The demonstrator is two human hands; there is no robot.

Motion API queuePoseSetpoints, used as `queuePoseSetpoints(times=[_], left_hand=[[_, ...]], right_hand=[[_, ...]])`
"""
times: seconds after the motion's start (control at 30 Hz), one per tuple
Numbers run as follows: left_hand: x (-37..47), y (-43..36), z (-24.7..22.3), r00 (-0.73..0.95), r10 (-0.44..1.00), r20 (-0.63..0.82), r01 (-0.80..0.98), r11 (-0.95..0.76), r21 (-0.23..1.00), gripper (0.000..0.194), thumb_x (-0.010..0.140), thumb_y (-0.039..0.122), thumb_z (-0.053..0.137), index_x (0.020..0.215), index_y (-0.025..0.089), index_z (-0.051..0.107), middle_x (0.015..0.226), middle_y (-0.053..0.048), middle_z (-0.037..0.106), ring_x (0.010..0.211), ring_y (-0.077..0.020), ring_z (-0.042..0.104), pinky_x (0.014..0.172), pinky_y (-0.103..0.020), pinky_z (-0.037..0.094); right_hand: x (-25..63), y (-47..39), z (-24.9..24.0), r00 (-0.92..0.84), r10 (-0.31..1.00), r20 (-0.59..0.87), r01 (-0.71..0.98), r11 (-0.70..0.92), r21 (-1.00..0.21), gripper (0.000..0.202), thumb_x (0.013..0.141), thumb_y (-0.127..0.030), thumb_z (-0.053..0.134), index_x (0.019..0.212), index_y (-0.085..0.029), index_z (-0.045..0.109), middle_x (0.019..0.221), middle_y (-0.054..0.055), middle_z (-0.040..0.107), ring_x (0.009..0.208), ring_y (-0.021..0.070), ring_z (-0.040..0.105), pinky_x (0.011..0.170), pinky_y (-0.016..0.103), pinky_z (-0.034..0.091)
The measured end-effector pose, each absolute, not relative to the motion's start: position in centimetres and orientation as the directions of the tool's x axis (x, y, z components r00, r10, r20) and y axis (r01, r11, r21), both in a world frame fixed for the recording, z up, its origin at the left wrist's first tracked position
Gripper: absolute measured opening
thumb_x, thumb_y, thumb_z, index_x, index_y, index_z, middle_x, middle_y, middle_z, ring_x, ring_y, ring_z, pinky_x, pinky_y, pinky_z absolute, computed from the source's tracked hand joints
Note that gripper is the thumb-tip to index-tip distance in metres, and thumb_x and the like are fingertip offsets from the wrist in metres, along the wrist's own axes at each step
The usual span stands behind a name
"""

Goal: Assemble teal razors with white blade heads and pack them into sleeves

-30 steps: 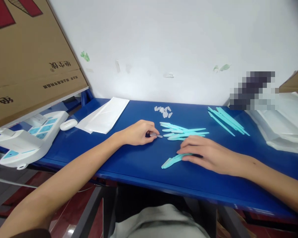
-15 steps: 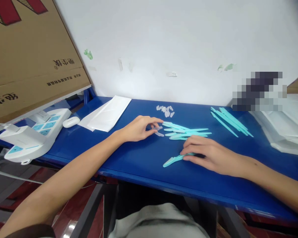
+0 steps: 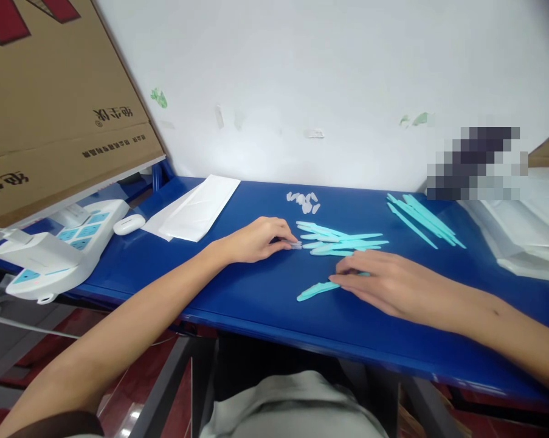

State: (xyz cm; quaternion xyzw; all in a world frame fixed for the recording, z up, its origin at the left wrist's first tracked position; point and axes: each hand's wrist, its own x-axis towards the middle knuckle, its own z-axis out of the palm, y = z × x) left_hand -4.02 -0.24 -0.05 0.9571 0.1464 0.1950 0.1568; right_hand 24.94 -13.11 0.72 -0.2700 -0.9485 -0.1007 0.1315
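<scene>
My left hand (image 3: 264,238) is closed at the fingertips on small clear caps (image 3: 296,244), low over the blue table. Just right of it lies a loose pile of turquoise sticks (image 3: 342,238) with slim, tapering ends. My right hand (image 3: 377,277) pinches one turquoise stick (image 3: 317,290) nearer the front edge; its wide end points left and the fingers hide part of its handle. Behind the pile is a small heap of clear caps (image 3: 306,205). Another group of turquoise sticks (image 3: 424,220) lies at the right rear.
White paper sleeves (image 3: 199,210), a white rounded case (image 3: 129,224) and a power strip (image 3: 82,243) with plugged chargers occupy the left side. A large cardboard box (image 3: 59,91) stands behind them. Clear plastic bags (image 3: 520,225) lie at the right, against the white wall.
My left fingers have closed together on the small clear caps, which were apart before. My right hand has shifted slightly, with the turquoise stick in its fingers.
</scene>
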Motion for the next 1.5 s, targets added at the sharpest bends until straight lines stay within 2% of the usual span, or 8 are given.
queuePoseSetpoints(times=[0.23,0.43,0.6,0.77,0.97,1.17,1.3,1.5], left_hand=[[-4.3,-1.0,0.9,0.899,0.336,0.281,0.267,-0.929,0.256,0.023,0.103,0.024,0.06,0.115,0.016,0.078,0.108,-0.011,0.076,0.096,-0.0197,0.07,0.085,-0.031,0.054],[-4.6,-1.8,2.2,0.914,0.381,0.141,0.272,-0.831,0.485,0.018,0.095,0.029,0.073,0.108,0.019,0.08,0.098,-0.006,0.079,0.078,-0.0137,0.07,0.07,-0.024,0.053],[-4.4,-2.5,2.5,0.947,0.317,0.051,0.232,-0.784,0.575,0.019,0.091,0.034,0.078,0.105,0.02,0.082,0.092,-0.004,0.079,0.073,-0.0128,0.069,0.067,-0.023,0.052],[-3.9,-3.2,2.1,0.952,0.259,0.165,0.197,-0.927,0.319,0.021,0.1,0.032,0.067,0.111,0.021,0.081,0.09,-0.004,0.076,0.076,-0.0144,0.066,0.074,-0.029,0.048],[-3.3,-3.6,0.7,0.944,0.139,0.298,0.141,-0.99,0.014,0.025,0.105,0.029,0.056,0.107,0.015,0.076,0.093,-0.007,0.074,0.084,-0.0179,0.067,0.078,-0.032,0.045],[-3.0,-3.7,0.3,0.946,0.114,0.304,0.147,-0.985,-0.088,0.026,0.106,0.029,0.053,0.102,0.017,0.075,0.089,-0.006,0.07,0.08,-0.0162,0.065,0.078,-0.031,0.044],[-2.9,-3.8,0.4,0.95,0.094,0.299,0.144,-0.978,-0.149,0.028,0.107,0.03,0.052,0.103,0.017,0.076,0.087,-0.006,0.069,0.078,-0.0162,0.064,0.077,-0.031,0.044],[-2.8,-3.7,0.3,0.95,0.093,0.299,0.142,-0.979,-0.145,0.028,0.107,0.03,0.052,0.106,0.016,0.077,0.088,-0.005,0.069,0.076,-0.0159,0.063,0.074,-0.031,0.043]], right_hand=[[25.2,-13.1,1.1,-0.819,0.514,0.253,0.563,0.804,0.189,0.028,0.102,-0.016,0.049,0.105,-0.015,0.077,0.091,0.011,0.073,0.078,0.0222,0.069,0.072,0.035,0.054],[25.5,-12.9,1.0,-0.754,0.617,0.226,0.638,0.769,0.029,0.023,0.098,-0.014,0.05,0.098,-0.016,0.073,0.09,0.009,0.07,0.072,0.019,0.066,0.063,0.031,0.049],[26.4,-12.4,1.3,-0.734,0.648,0.204,0.652,0.756,-0.055,0.028,0.1,-0.017,0.049,0.11,-0.018,0.074,0.095,0.009,0.07,0.081,0.0207,0.068,0.07,0.033,0.051],[27.2,-12.5,2.1,-0.694,0.702,0.162,0.69,0.712,-0.129,0.033,0.104,-0.023,0.045,0.119,-0.021,0.074,0.104,0.01,0.071,0.081,0.0191,0.069,0.071,0.032,0.053],[27.4,-12.2,2.5,-0.67,0.717,0.195,0.697,0.697,-0.17,0.032,0.104,-0.027,0.045,0.115,-0.021,0.075,0.102,0.009,0.072,0.077,0.0181,0.07,0.069,0.031,0.054],[27.2,-12.0,2.4,-0.656,0.721,0.223,0.7,0.692,-0.178,0.032,0.105,-0.034,0.048,0.112,-0.022,0.077,0.096,0.007,0.073,0.078,0.0185,0.071,0.069,0.031,0.053],[26.8,-12.2,2.3,-0.651,0.717,0.249,0.703,0.693,-0.159,0.036,0.106,-0.032,0.047,0.128,-0.023,0.074,0.104,0.008,0.077,0.087,0.0205,0.074,0.075,0.032,0.056],[26.7,-12.3,2.0,-0.677,0.687,0.263,0.68,0.721,-0.135,0.039,0.107,-0.031,0.045,0.134,-0.024,0.072,0.097,0.007,0.074,0.08,0.0171,0.073,0.07,0.029,0.055]])
